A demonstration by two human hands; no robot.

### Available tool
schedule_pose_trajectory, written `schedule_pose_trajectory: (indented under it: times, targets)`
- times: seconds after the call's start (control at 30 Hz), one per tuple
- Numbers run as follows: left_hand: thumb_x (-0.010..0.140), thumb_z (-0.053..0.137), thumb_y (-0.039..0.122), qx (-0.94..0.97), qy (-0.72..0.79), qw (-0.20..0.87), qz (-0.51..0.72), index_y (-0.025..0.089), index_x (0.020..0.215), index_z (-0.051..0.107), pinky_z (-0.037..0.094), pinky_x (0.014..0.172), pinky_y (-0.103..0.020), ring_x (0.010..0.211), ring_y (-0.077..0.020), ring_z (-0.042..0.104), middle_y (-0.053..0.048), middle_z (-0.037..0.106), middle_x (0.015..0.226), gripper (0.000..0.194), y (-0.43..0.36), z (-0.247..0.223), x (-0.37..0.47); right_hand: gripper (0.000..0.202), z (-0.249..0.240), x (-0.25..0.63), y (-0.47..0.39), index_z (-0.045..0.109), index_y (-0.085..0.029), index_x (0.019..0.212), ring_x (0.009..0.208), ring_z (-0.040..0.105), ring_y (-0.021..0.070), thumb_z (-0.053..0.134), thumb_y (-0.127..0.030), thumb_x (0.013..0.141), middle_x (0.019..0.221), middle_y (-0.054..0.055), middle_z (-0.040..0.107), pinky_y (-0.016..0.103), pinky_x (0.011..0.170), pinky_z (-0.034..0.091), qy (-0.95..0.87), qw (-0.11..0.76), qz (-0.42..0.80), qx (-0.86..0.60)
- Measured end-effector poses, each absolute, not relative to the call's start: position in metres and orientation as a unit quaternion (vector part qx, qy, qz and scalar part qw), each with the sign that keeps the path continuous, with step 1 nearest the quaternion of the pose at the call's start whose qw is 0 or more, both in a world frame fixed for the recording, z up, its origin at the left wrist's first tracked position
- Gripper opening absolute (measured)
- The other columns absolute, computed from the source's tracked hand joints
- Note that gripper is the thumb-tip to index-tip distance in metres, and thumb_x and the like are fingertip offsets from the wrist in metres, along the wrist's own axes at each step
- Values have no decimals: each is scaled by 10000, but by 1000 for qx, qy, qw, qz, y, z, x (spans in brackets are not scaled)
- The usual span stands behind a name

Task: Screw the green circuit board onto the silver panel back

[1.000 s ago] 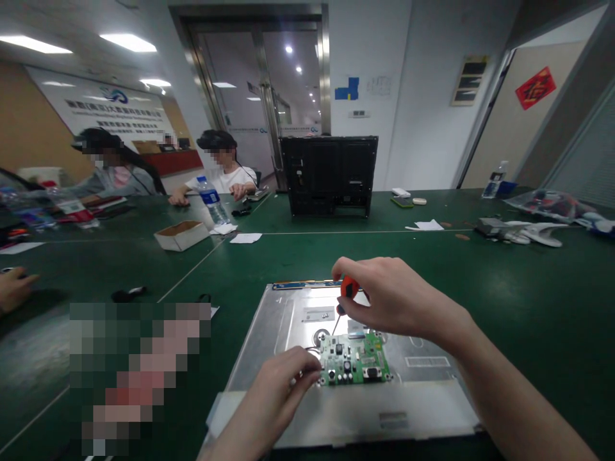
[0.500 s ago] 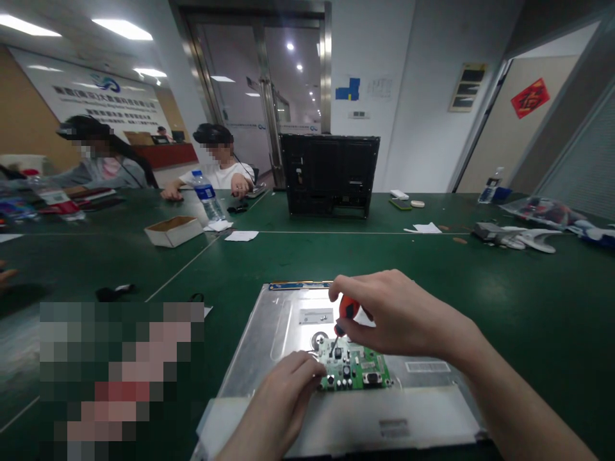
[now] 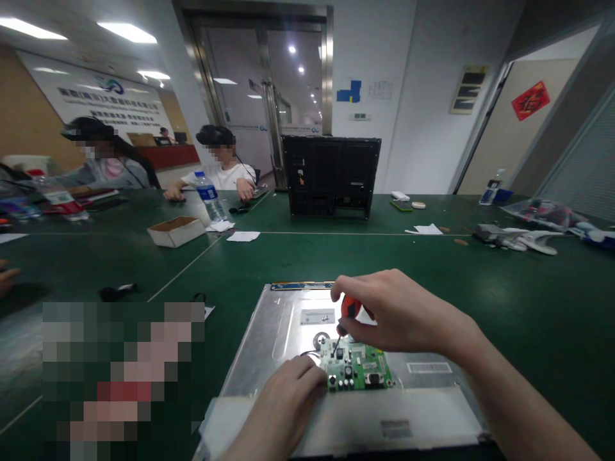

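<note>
A green circuit board [image 3: 358, 368] lies on the silver back of a flat panel [image 3: 259, 346]. My right hand [image 3: 389, 310] is wrapped round the red handle of a screwdriver [image 3: 350, 308], whose thin shaft slants down to the upper left part of the board. My left hand [image 3: 295, 390] rests at the board's left edge, fingers pressed together; what they grip, if anything, is hidden. Near the left fingers a dark cable [image 3: 310, 353] shows. Small screws [image 3: 325, 318] sit on a label above the board.
Beyond the panel stands a black monitor housing [image 3: 332, 178]. A white box [image 3: 177, 232], a water bottle [image 3: 210, 197] and paper [image 3: 243, 236] lie back left. Gloves [image 3: 516, 238] are at the right. Two people sit across at the left; a blurred area covers the near left.
The whole view has shifted very slightly. Both hands stay at the board, with the screwdriver in nearly the same place. The seated person in white has lowered a hand to the table.
</note>
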State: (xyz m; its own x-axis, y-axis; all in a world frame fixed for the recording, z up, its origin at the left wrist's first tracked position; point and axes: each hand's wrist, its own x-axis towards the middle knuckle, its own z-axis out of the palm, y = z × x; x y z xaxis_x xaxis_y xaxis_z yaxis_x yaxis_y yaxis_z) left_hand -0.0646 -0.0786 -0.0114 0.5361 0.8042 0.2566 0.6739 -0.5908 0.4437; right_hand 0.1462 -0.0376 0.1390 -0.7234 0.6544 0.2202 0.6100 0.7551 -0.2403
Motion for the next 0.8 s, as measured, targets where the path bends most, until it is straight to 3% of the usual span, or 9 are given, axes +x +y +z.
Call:
schedule_pose_trajectory:
  times: [0.57,0.8]
  targets:
    - [805,477,78,854,447,150,221,213,849,587,398,646,-278,777,-203,576,-37,619,835,179,-79,-31,-67,151,139,148,-37,526,-209,967,633,532,104,566,-223,823,799,-19,650,241,549,294,-922,143,63,-355]
    - [826,457,98,850,440,201,208,195,860,561,398,660,-277,791,-195,560,-41,607,851,146,-83,-16,-67,149,139,146,-38,538,-203,966,632,536,99,568,-216,821,808,-18,653,242,547,296,-924,141,79,-345]
